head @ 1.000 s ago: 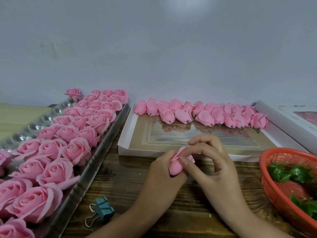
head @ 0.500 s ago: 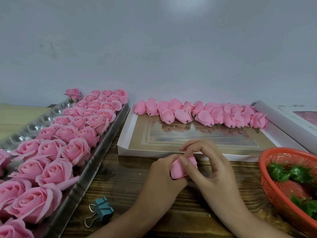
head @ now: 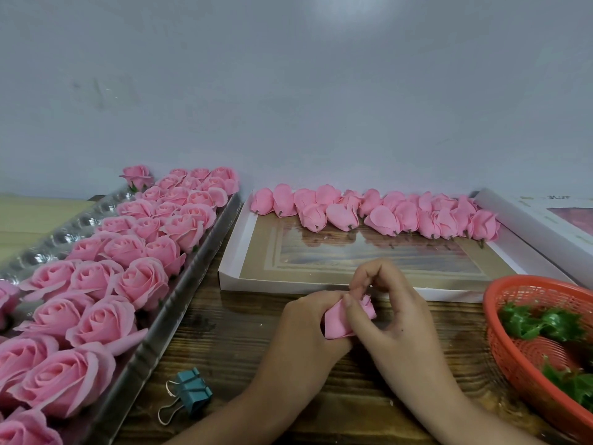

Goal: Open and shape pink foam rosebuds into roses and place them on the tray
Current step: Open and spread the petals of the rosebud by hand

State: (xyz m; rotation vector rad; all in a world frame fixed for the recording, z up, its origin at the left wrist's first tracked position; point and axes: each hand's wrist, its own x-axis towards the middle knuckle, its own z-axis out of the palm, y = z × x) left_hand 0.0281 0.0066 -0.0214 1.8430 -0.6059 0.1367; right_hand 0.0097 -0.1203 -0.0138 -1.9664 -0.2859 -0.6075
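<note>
Currently, bud held just above the desk, near centre, right of the tray. Left hand wraps its base; right hand pinches an outer petal. Judged light, soft, tear-prone: hold the base, peel petals gently by their edges.

Your left hand and your right hand are both bare, with slim fingers and rounded knuckles. Your left forearm and right forearm are uncovered too, with bare skin running to the bottom edge of the view. The thumbnail on your right hand is short and plain. A tiny speck marks the back of that hand.
</note>
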